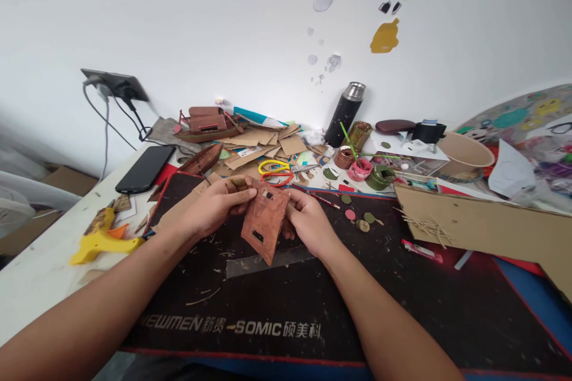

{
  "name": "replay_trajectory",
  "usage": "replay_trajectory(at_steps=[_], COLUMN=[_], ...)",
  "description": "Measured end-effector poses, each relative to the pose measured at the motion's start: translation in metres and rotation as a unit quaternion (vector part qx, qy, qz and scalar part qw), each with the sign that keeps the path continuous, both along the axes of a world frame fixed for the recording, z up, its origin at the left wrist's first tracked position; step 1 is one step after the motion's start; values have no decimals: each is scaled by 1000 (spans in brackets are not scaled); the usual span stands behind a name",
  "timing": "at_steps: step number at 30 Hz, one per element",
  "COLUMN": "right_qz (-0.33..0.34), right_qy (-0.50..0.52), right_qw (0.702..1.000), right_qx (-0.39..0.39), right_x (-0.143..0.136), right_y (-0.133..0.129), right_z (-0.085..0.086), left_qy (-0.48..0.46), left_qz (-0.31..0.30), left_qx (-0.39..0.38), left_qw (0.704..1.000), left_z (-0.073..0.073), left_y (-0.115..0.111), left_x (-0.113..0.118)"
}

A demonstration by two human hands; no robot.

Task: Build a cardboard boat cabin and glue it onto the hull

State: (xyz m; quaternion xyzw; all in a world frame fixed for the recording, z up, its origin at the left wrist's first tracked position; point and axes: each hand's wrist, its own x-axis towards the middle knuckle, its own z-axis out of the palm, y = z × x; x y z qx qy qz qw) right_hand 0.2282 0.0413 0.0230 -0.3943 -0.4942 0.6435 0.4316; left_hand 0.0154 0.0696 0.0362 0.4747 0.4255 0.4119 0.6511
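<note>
A reddish-brown painted cardboard piece [266,217] with two small cut-out openings is held tilted above the black desk mat [268,297]. My left hand [226,199] pinches its upper left edge between thumb and fingers. On the other side, my right hand [308,217] grips the right edge, its fingers partly hidden behind the piece. Just beyond the hands lie scissors [276,171] with yellow and orange handles. A clear strip [263,265] rests on the mat below the piece.
A yellow glue gun [105,238] and a black phone [145,169] lie at left. Behind stand a brown model boat [210,124], cardboard scraps [250,143], a black thermos [344,113] and paint jars [358,170]. At right are thin sticks [426,226] and a cardboard sheet [482,223].
</note>
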Motion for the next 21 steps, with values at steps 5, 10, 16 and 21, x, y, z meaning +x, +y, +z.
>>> replay_trajectory(at_steps=[5,10,16,21], right_qz=[20,51,46,43], right_qy=[-10,-1,-27,-38], right_qw=[1000,999,998,998], right_qx=[-1,-3,-27,-32], right_x=[-2,-1,0,0], right_y=[-2,-2,-3,-4], right_z=[0,-1,-3,-4], left_qy=[16,38,11,14], left_qz=[-25,-40,-58,-67], left_qx=[-6,8,10,12], left_qw=[1000,998,998,998], left_z=[4,6,5,4], left_y=[-2,-3,-3,-4], left_x=[1,2,3,2])
